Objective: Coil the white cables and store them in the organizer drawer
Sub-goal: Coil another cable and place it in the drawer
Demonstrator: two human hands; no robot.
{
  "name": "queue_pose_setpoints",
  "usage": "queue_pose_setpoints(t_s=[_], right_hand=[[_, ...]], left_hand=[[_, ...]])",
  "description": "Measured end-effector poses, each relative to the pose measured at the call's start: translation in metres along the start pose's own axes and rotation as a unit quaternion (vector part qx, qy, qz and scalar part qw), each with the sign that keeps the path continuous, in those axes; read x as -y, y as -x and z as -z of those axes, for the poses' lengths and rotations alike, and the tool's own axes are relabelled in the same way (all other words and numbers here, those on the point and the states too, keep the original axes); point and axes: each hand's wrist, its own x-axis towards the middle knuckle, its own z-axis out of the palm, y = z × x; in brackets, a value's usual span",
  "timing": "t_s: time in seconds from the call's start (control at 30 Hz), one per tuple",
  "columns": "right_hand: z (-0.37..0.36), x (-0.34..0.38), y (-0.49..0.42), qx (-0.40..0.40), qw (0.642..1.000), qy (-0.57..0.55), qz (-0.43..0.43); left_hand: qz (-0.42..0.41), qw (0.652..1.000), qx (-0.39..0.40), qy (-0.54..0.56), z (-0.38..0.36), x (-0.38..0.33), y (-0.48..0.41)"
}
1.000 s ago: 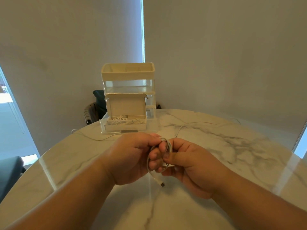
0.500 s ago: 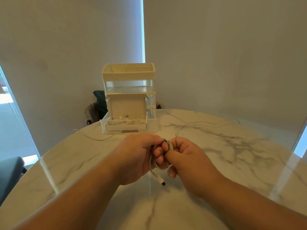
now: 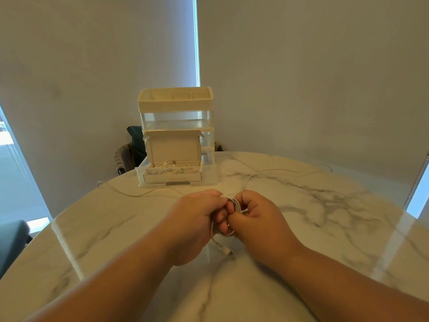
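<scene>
The white cable [image 3: 278, 170] looks thin, light and limp, with a smooth sheath. I judge it will bend into loops with little force but spring loose as soon as the grip slackens, and it may slide between the fingers. The best place to hold it is across the bundled loops, where all the turns can be pinched together, and not by the stiff plug [image 3: 227, 250], which hangs free below the hands just above the table [image 3: 325, 228]. The coil [image 3: 236, 204] sits between the two hands at the near middle of the table, raised a little off the marble. The left hand [image 3: 197, 219] has its fingers curled tight round the left side of the loops. The right hand [image 3: 257, 219] is closed on the right side, thumb and fingers pinching the turns, so the two hands press together with only a few white strands showing between them. An uncoiled length runs from the coil away to the far right across the table. Beyond the hands stands the organizer [image 3: 176, 105], its lowest drawer [image 3: 171, 177] pulled open toward the person with white cables already lying inside. Another loose cable [image 3: 139, 195] trails on the table to the left of the drawer.
</scene>
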Motion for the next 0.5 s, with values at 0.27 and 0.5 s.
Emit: queue_pose_setpoints(t_s=[0.27,0.5], right_hand=[[0.003,0.001,0.003,0.006,0.999,-0.039,-0.014],[-0.009,0.006,0.006,-0.02,0.98,-0.188,-0.068]], left_hand=[[-0.004,1.0,0.012,0.027,-0.003,0.004,-0.001],[0.017,0.998,0.024,0.061,-0.003,0.005,-0.001]])
